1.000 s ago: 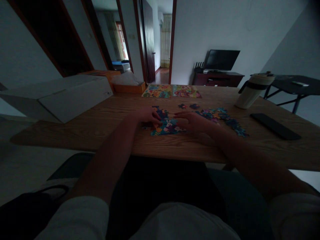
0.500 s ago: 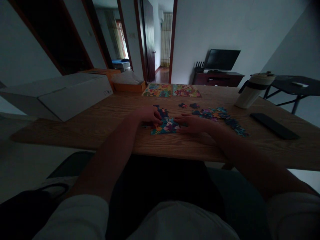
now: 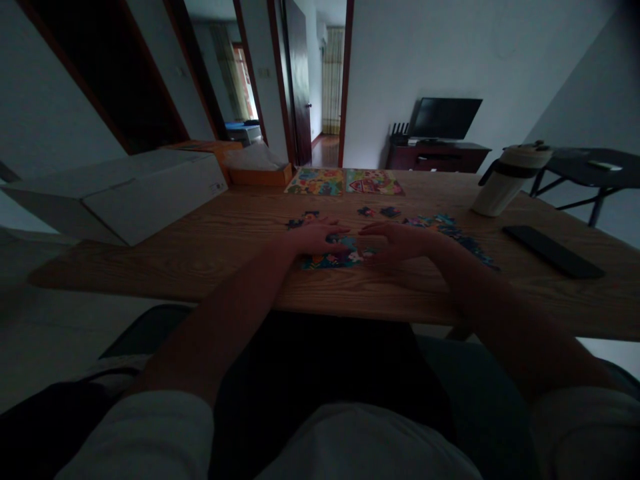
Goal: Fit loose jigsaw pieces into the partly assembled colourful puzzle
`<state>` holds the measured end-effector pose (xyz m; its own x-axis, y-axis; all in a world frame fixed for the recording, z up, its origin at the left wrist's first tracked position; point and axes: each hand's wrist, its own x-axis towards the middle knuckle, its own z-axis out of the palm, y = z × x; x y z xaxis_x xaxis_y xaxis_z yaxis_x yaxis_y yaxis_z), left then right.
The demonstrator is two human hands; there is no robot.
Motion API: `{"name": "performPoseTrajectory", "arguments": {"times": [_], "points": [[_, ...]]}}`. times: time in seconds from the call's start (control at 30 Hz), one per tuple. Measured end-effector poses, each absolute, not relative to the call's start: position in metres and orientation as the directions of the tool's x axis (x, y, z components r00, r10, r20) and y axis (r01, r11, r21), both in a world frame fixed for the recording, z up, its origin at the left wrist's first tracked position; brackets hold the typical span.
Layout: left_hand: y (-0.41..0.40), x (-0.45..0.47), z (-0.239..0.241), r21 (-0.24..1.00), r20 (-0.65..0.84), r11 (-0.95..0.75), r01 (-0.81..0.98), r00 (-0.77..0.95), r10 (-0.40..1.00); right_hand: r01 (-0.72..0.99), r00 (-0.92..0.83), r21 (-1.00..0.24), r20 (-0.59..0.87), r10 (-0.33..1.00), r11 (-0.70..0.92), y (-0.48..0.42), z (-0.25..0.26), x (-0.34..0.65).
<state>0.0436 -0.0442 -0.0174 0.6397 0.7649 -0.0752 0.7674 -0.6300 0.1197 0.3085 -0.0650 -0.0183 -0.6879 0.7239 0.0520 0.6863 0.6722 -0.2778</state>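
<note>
A partly joined jigsaw puzzle (image 3: 334, 259) in teal and dark colours lies near the table's front edge. My left hand (image 3: 316, 238) rests over its upper left part, fingers stretched out to the right and covering some of it. From the other side, my right hand (image 3: 395, 241) reaches over the puzzle's right end with its fingers apart. No piece shows in either hand. A few joined puzzle pieces (image 3: 303, 218) lie just beyond my left hand. Beyond and right of my right hand spreads a heap of loose puzzle pieces (image 3: 453, 233), partly hidden by that arm.
Two small dark pieces (image 3: 390, 211) lie behind the hands. Two colourful picture sheets (image 3: 320, 181) sit at the table's far edge. A white box (image 3: 150, 193) and an orange tray (image 3: 260, 175) stand left; a bottle (image 3: 505, 183) and a dark flat slab (image 3: 553, 251) are right.
My left hand has moved right and flattened over the puzzle, its fingers opening from a pinch. My right hand has shifted slightly right, and its fingers are more spread.
</note>
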Motion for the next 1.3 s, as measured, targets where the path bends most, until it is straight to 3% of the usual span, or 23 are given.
{"name": "performPoseTrajectory", "arguments": {"times": [0.07,0.23,0.47,0.8,1.0,1.3], "points": [[-0.047,0.048,-0.019,0.112,-0.147,-0.601,0.792,0.611,0.778,0.742,-0.637,-0.269,0.006,0.771,0.614,-0.061,-0.015,0.319],[-0.048,0.052,-0.022,0.128,-0.250,-0.532,0.837,0.547,0.799,0.728,-0.664,-0.276,-0.058,0.745,0.628,-0.059,-0.013,0.321],[-0.045,0.053,-0.028,0.130,-0.252,-0.518,0.845,0.534,0.807,0.803,-0.569,-0.289,-0.110,0.815,0.521,-0.067,-0.011,0.309],[-0.047,0.055,-0.029,0.107,-0.242,-0.509,0.854,0.519,0.820,0.742,-0.636,-0.350,-0.098,0.765,0.572,-0.062,-0.022,0.309],[-0.049,0.055,-0.026,0.108,-0.260,-0.505,0.856,0.515,0.817,0.668,-0.704,-0.317,0.023,0.710,0.673,-0.068,-0.020,0.301],[-0.050,0.056,-0.027,0.096,-0.250,-0.513,0.853,0.519,0.817,0.670,-0.708,-0.326,-0.009,0.706,0.668,-0.066,-0.023,0.302]]}}
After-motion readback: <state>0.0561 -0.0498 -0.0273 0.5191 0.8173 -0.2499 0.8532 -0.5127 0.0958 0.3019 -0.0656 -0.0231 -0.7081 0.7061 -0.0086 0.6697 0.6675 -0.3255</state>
